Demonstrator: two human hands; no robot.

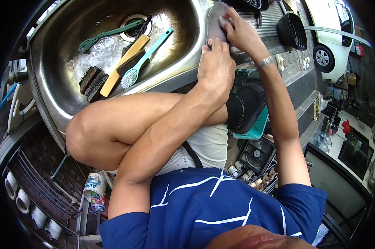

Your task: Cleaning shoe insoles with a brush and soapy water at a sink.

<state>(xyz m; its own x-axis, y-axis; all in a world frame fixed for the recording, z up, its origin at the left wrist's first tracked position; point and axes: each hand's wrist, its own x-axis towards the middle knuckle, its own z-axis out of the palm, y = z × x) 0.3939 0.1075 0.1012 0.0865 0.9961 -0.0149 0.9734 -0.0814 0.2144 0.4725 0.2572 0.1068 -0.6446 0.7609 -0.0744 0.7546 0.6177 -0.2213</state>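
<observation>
A flat grey insole (214,25) with a rounded end lies along the raised right edge of the metal sink (186,62). My left hand (216,62) is closed on its near end, thumb and fingers curled at the edge. On the insole's upper right side, my right hand (242,36) presses with bent, pinched fingers; whether something small is between them I cannot tell. In the sink basin lie a green-handled brush (108,35) near the drain, another green brush (148,57) with white bristles, a long wooden-handled brush (125,64) and dark-bristled scrub brushes (93,82).
Right of the hands is a ribbed metal drainboard (270,25) with a black container (292,32) on it. My bent knee (88,137) sits against the sink's front. Below are a green basket (254,128), several shoes (247,176) and a white bucket (95,184). A parked white car (332,37) stands at the far right.
</observation>
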